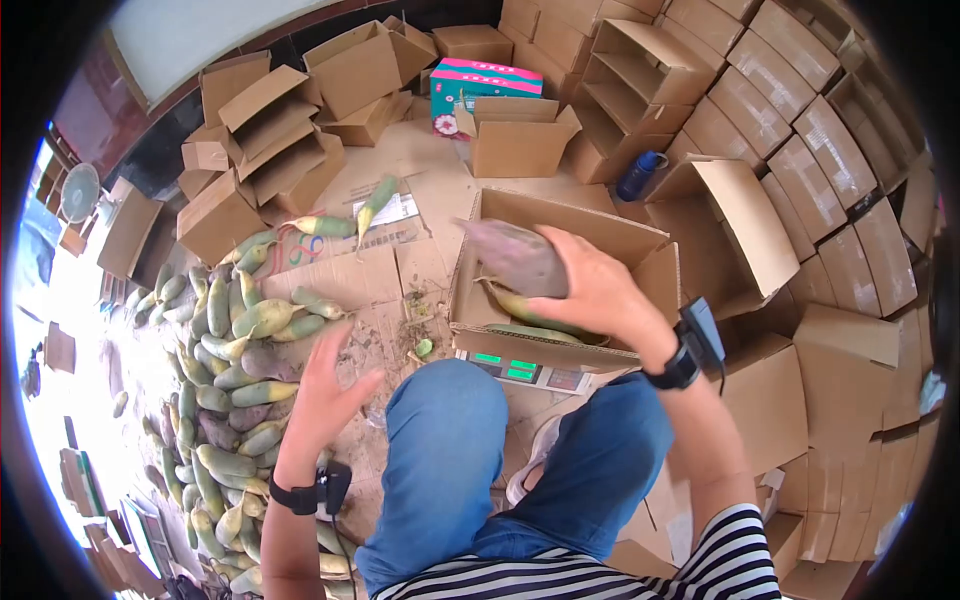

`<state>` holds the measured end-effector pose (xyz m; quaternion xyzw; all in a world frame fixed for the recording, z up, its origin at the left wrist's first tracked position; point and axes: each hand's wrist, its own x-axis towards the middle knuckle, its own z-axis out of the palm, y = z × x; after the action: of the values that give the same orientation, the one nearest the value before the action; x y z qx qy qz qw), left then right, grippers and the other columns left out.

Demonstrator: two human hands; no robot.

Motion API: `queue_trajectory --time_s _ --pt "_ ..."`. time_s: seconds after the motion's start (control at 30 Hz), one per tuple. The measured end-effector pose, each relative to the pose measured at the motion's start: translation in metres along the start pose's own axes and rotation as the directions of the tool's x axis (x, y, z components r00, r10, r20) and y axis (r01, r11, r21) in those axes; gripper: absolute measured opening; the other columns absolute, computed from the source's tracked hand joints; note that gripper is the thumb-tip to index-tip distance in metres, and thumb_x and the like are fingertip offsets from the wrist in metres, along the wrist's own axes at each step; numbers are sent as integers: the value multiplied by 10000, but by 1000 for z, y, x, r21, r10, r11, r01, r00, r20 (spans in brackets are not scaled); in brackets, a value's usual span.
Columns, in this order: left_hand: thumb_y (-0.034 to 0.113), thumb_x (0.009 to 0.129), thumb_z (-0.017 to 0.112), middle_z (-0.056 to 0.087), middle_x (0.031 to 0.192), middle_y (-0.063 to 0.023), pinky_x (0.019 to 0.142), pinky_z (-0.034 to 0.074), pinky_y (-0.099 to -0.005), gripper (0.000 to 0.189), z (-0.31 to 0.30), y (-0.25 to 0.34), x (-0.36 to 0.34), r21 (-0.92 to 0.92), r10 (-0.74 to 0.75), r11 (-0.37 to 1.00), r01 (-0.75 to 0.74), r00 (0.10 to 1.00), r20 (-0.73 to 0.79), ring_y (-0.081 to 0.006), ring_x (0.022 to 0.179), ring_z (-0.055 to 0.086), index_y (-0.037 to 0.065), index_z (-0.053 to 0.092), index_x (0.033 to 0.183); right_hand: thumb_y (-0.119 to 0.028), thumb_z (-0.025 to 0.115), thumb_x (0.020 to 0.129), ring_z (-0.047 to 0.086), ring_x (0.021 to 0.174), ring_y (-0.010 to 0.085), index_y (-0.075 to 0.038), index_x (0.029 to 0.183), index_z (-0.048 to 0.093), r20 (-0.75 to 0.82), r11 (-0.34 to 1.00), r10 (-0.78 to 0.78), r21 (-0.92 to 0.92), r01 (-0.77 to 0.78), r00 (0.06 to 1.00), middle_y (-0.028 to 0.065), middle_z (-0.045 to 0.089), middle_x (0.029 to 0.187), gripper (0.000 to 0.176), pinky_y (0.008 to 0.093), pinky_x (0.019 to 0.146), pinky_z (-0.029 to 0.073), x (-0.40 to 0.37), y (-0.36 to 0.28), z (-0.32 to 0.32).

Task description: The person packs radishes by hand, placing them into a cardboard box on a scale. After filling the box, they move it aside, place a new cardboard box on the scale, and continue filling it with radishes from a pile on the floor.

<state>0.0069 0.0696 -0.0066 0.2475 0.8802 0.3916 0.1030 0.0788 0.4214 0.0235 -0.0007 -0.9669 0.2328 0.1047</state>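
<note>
My right hand (598,285) grips a purple radish (515,258) above an open cardboard box (610,220). Beneath it, green radishes (540,311) lie inside the box; part of them is hidden by my hand and the near wall. The box rests on a scale (520,370) whose green display shows at the front. To the left, my left hand (328,385) is open, fingers spread and nothing in them. It hovers beside a large heap of green radishes (228,462), with a few purple ones mixed in.
Two green radishes (374,210) lie apart on flattened cardboard beyond the heap. A blue bottle (640,176) stands behind the box. Stacked cartons (800,150) line the right side, with open boxes (268,120) at the back left. A teal and pink carton (487,85) sits at the back.
</note>
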Motion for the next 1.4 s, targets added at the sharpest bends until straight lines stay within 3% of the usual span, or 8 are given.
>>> queue_trajectory --time_s 0.13,0.27,0.53,0.77,1.13,1.23,1.33,1.4 --pt "357 808 716 567 1218 -276 992 435 -449 651 44 -152 -111 299 -422 881 367 895 147 -408 1168 537 -7 495 1301 -438 747 682 601 1070 366 -21 1278 487 444 885 402 -413 -215 801 214 613 1155 772 418 901 497 -11 75 28" --pt "386 804 695 605 1136 -280 929 474 -468 569 76 -223 -250 463 -616 764 449 719 320 -430 1081 577 -13 559 1187 -460 758 681 601 1074 368 -10 1268 503 639 895 362 -442 -61 679 230 602 1172 783 424 909 494 -11 101 68" --pt "385 793 683 663 915 -260 794 522 -496 480 90 -264 -360 440 -799 589 678 570 192 -423 888 643 -24 614 1034 -241 649 835 527 1177 375 -43 1302 511 552 974 -19 -176 139 834 196 569 1260 526 420 989 433 -2 106 75" --pt "290 762 705 656 866 -241 797 525 -474 384 97 -269 -406 424 -856 460 780 516 -21 -423 879 642 -7 615 988 -2 563 877 603 1032 288 -2 1205 574 231 979 95 154 -132 968 159 612 1132 329 355 908 475 -23 -27 6" --pt "232 738 715 675 842 -129 750 498 -351 367 66 -398 -413 -137 -788 422 896 288 -544 -261 794 639 -13 620 994 -120 672 747 607 988 340 -6 1057 655 180 872 -486 171 459 855 151 631 1115 330 417 899 477 -30 -164 57" --pt "217 804 715 645 994 -36 786 464 -309 366 57 -452 -416 -522 -931 366 771 299 -211 -174 887 599 14 611 1091 -159 668 739 611 949 340 -1 1010 665 157 867 -495 148 475 855 145 644 1075 313 416 874 480 -27 -164 61" --pt "236 799 737 619 1088 -81 777 470 -314 483 41 -387 -358 -686 -997 72 724 63 -38 -224 899 611 16 537 1180 -161 652 743 612 927 337 4 989 666 173 875 -484 134 466 858 147 649 1057 297 416 864 479 -25 -166 63" --pt "299 775 760 639 1094 -116 808 497 -378 535 67 -432 -375 -636 -988 115 763 20 -155 -267 943 631 4 564 1177 -142 653 733 614 922 335 2 983 667 177 881 -471 136 452 864 146 650 1056 289 406 855 483 -24 -166 64"
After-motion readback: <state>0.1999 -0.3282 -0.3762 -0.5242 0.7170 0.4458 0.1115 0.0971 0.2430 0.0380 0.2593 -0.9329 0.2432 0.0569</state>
